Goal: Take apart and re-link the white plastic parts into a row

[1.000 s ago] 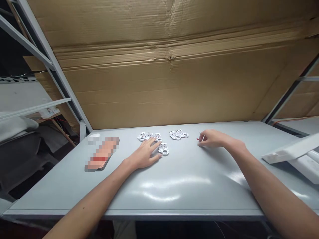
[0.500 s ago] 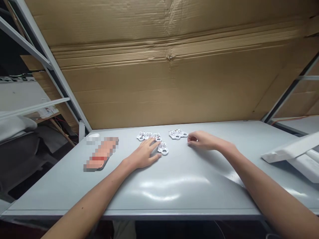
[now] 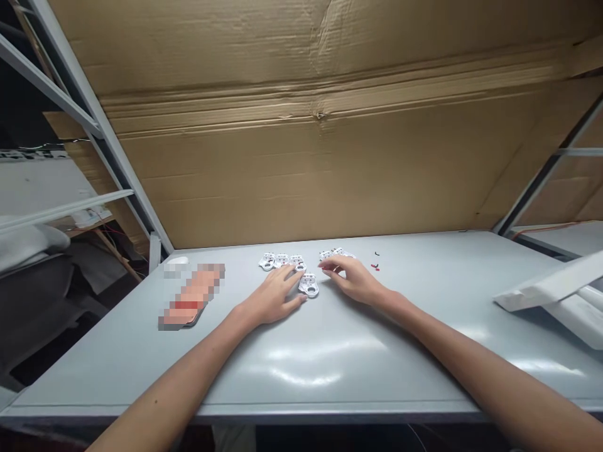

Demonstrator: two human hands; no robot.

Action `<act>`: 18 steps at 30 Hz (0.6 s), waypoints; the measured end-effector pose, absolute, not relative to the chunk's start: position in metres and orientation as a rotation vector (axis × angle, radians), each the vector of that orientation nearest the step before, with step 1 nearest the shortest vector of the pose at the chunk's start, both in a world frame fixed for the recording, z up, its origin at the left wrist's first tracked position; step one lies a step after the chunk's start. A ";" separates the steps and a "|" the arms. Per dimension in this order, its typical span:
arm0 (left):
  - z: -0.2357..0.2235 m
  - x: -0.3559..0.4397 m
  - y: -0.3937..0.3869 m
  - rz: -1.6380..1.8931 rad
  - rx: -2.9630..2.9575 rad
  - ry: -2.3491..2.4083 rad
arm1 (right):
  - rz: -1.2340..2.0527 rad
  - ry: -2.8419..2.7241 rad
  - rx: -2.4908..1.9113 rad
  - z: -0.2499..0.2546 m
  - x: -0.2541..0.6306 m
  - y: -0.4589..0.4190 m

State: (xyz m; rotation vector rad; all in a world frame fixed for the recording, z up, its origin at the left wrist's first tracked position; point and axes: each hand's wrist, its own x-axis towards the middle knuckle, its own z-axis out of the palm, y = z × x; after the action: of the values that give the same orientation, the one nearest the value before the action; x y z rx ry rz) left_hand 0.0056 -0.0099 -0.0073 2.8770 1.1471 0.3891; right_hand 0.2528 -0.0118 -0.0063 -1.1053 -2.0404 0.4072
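The right hand [image 3: 354, 280] has been drawn inward, away from the tiny red and black scraps [image 3: 375, 267], and its fingertips [image 3: 325, 265] are placed at the near edge of a cluster of overlapping flat white pierced plates [image 3: 336, 254]. Its grip is narrow, and whether anything is held in it cannot be told. The left hand [image 3: 272, 296] is laid on the smooth grey surface [image 3: 358, 358] with a wide grip, the fingers spread and nothing held. Its fingertips [image 3: 293, 268] are set against a row of three matching plates [image 3: 281, 260], and a lone white plate [image 3: 308, 285] lies between the two hands. Farther out, a pixelated object [image 3: 191, 296] and a small white item [image 3: 177, 260] are seen to the left, a long white bar [image 3: 549, 290] to the right, and a creased cardboard sheet [image 3: 320, 169] behind the surface.
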 end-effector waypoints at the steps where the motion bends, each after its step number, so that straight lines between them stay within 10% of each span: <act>1: -0.007 0.005 -0.010 0.385 2.878 1.148 | 0.439 -2.025 -1.095 -0.004 0.252 -0.013; 18: -0.001 0.010 -0.014 0.353 2.890 1.166 | 0.888 -1.964 -1.139 0.011 0.252 -0.018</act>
State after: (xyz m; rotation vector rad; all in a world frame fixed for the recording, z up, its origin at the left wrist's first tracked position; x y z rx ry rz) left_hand 0.0096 -0.0143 -0.0007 2.8901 1.1658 0.3527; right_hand 0.2522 -0.0180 0.0108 -1.1390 -1.9642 0.8879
